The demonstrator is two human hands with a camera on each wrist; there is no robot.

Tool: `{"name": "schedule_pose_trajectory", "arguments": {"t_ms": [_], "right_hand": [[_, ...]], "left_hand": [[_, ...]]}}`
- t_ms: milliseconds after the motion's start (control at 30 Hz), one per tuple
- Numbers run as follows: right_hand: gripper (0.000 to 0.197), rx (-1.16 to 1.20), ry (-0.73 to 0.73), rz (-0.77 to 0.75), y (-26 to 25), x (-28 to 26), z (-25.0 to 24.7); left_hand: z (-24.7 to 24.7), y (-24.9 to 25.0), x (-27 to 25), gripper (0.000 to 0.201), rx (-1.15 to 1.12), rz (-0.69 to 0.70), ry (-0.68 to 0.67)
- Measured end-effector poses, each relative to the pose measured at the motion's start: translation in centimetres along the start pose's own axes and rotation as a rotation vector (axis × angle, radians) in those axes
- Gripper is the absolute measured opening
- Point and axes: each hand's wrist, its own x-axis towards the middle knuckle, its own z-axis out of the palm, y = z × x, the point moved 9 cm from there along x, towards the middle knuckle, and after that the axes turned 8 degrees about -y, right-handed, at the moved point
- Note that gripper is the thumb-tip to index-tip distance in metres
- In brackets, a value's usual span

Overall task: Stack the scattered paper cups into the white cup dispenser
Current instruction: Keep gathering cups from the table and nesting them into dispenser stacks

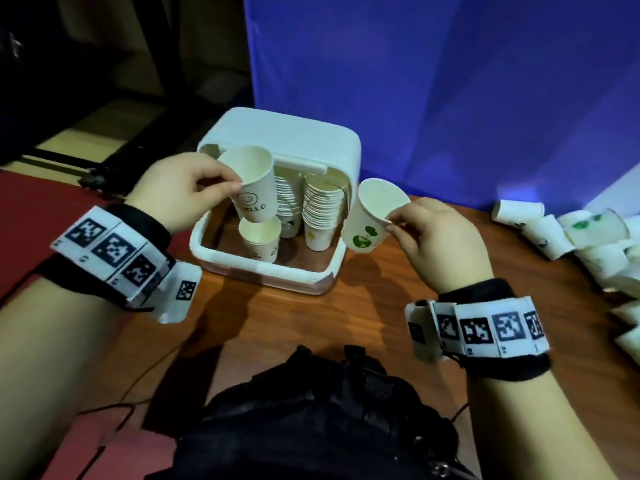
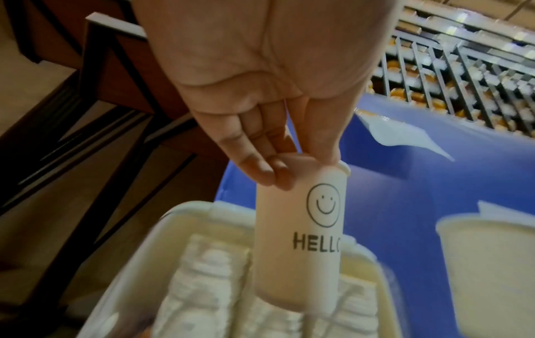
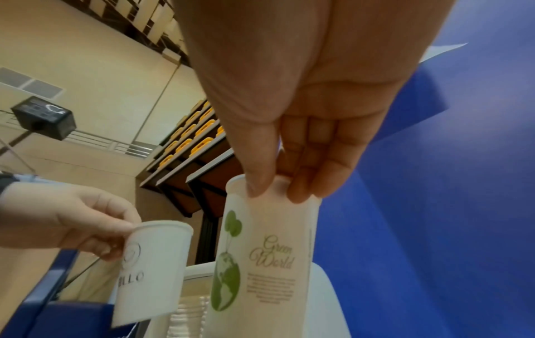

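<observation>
My left hand pinches the rim of a white paper cup printed with a smiley and "HELLO", held just above a short cup stack at the front left of the open white cup dispenser. Two taller cup stacks stand inside behind it. My right hand pinches the rim of a cup with a green globe print, held tilted beside the dispenser's right wall. That HELLO cup also shows in the right wrist view.
A heap of loose paper cups lies on the wooden table at the far right. A blue backdrop rises behind the dispenser. A red surface borders the table on the left. A black bag sits near me.
</observation>
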Motion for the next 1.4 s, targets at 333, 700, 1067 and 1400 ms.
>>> {"name": "schedule_pose_trajectory", "arguments": {"t_ms": [333,700,1067,1400], "right_hand": [[0.014,-0.03,-0.066,-0.058,-1.0,3.4,2.1],[0.015,-0.019,-0.109,-0.086,-2.4,4.0,4.3],[0.014,-0.003,-0.069,-0.162,-5.1,5.8,5.8],[0.018,-0.04,-0.28,-0.351,-8.5,9.0,13.1]], "left_hand": [[7.4,-3.4,2.1,0.014,-0.066,0.02,-0.212],[8.3,-5.4,2.0,0.016,-0.028,0.016,-0.225],[13.4,-8.5,3.2,0.059,-0.103,-0.147,-0.406],[15.6,-9.3,3.7,0.086,-0.358,-0.174,-0.457]]}}
